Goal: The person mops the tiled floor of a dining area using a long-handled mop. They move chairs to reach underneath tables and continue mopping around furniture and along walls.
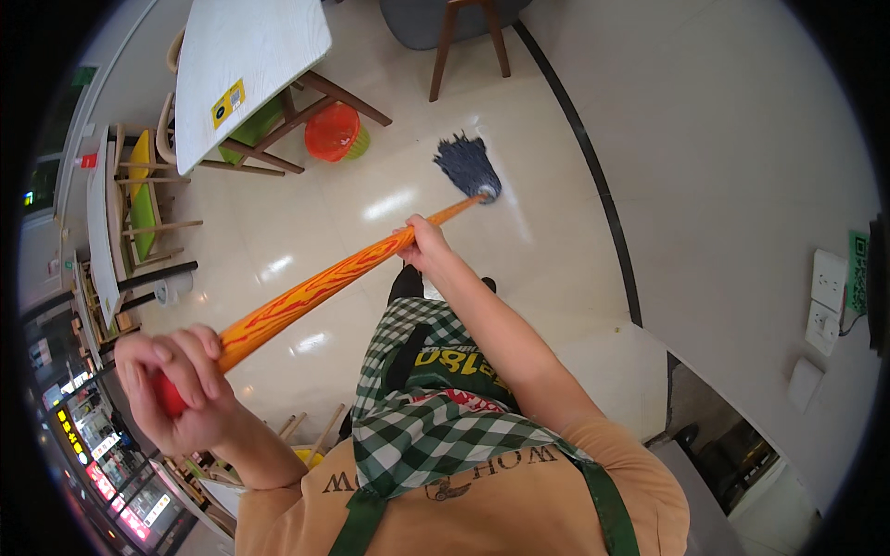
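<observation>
My left hand (pixel 177 386) is wrapped around the red top end of a wooden-patterned mop handle (pixel 313 295), orange with red grain. Farther down the same pole, my right hand (pixel 424 244) grips it near the middle. The handle slants away from me to a metal-coloured socket at its lower end. From there the dark grey mop head (pixel 464 161) spreads flat on the glossy tiled floor (pixel 556 278), its strands pointing away from me.
A red and green waste basket (pixel 334 132) stands beside a white-topped table (pixel 250 69) at upper left. Ahead is a grey chair (pixel 445 28) with brown legs. Along the right runs a pale wall (pixel 716 160) with a black skirting strip and sockets (pixel 827 281).
</observation>
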### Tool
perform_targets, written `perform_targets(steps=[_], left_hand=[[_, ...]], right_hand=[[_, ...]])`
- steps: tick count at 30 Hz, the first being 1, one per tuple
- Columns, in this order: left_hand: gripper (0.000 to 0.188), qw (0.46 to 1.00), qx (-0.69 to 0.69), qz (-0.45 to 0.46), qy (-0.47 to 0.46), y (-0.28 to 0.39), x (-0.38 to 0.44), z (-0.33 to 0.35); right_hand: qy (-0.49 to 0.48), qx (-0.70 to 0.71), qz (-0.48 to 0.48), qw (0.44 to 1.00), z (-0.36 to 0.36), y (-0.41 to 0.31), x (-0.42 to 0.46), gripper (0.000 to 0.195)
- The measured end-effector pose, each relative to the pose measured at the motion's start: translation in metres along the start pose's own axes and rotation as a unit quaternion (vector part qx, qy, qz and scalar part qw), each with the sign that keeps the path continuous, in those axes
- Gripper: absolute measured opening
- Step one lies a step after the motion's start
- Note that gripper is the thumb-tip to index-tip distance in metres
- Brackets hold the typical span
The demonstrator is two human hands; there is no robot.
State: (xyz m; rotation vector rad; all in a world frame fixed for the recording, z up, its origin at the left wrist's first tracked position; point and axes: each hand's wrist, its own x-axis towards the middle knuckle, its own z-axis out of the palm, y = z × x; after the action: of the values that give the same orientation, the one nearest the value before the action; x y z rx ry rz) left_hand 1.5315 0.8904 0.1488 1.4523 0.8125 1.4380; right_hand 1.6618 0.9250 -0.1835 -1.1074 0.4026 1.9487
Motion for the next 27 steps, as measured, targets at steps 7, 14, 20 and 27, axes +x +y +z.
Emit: perform_targets(steps=[7, 14, 20, 27], left_hand=[[0.021, 0.975, -0.093, -0.172, 0.101, -0.060, -0.032, -0.011], [0.018, 0.921, -0.213, -0.282, 0.162, -0.128, -0.030, -0.063], [0.019, 0.951, -0.296, -0.090, 0.019, -0.058, 0.006, -0.083], [0.024, 0.940, -0.201, 0.042, -0.274, 0.009, 0.027, -0.095]], right_hand=[[0.167, 0.078, -0.013, 0.983, -0.124, 0.038, -0.033, 0.021], [0.300, 0.225, -0.021, 0.927, -0.148, 0.048, -0.027, 0.021], [0.256, 0.242, -0.020, 0.936, -0.060, 0.032, -0.065, 0.007], [0.078, 0.202, -0.050, 0.975, 0.031, 0.007, -0.042, 0.009]])
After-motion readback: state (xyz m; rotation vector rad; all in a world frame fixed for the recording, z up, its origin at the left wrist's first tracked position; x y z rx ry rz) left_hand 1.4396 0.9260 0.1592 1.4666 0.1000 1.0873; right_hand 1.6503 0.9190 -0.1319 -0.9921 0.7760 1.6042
